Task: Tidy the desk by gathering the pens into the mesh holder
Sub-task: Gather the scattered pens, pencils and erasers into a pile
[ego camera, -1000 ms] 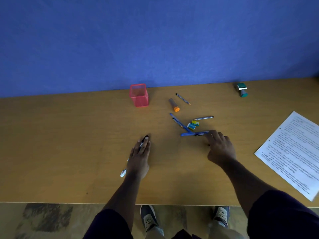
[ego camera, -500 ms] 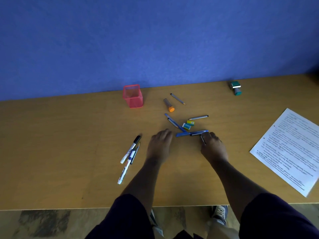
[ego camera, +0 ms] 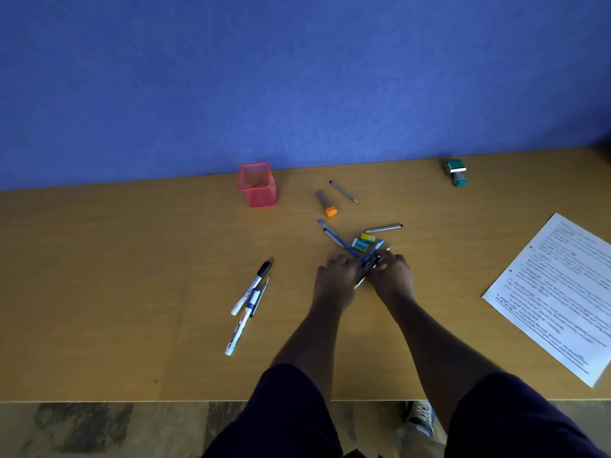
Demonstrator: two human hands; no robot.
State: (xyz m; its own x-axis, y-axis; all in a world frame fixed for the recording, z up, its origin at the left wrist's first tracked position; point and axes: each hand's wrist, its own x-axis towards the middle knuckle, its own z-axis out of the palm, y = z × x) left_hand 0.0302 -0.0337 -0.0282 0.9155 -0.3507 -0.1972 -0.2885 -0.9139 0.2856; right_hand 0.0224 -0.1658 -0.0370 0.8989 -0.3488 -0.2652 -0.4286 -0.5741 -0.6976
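Wooden desk (ego camera: pixel 99 292) against blue wall (ego camera: pixel 297 77) | red mesh holder (ego camera: pixel 257 185) upright, far centre | right hand (ego camera: pixel 391 276) pinches blue pens (ego camera: pixel 370 257) | left hand (ego camera: pixel 335 279), fingers relaxed, touches them | markers (ego camera: pixel 248 302) near left

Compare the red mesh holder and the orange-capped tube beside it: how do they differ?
The red mesh holder stands upright with its open top up; the orange-capped tube lies flat on its side. The holder is square, wide and see-through mesh; the tube is slim and round with a grey body. Both sit on the wooden desk, untouched by either hand.
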